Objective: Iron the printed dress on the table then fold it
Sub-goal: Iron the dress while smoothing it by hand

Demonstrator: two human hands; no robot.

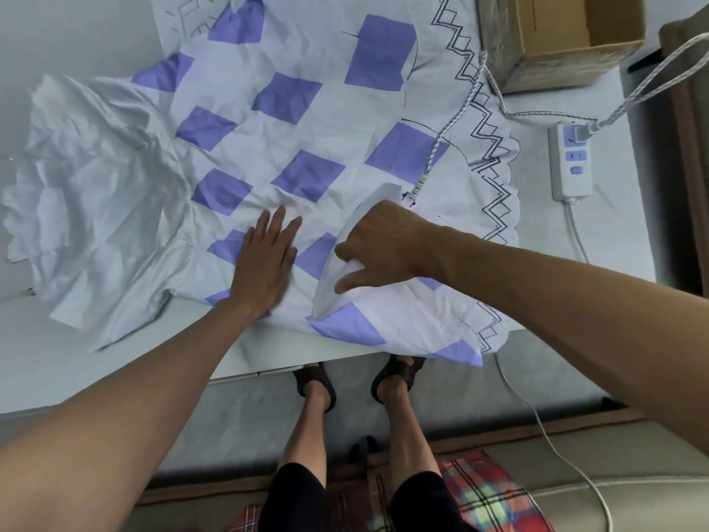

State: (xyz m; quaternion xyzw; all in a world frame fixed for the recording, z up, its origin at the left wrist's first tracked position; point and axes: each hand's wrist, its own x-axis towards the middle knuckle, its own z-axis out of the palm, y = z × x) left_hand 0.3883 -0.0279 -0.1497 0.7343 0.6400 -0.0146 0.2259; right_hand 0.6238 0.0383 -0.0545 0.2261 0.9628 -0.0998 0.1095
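Note:
The printed dress (291,120), white with purple squares and a black zigzag hem, lies spread over the white table (115,351), its crumpled white top part at the left. My left hand (264,263) presses flat on the skirt near the front edge, fingers straight. My right hand (380,243) grips the handle of a white iron (337,286), whose pointed sole rests on the fabric just right of my left hand. The iron's braided cord (449,128) runs back across the dress.
A white power strip (569,163) with the iron's plug lies on the table at the right. An open cardboard box (556,36) stands at the back right. My feet in sandals stand below the table's front edge, beside a checked cloth.

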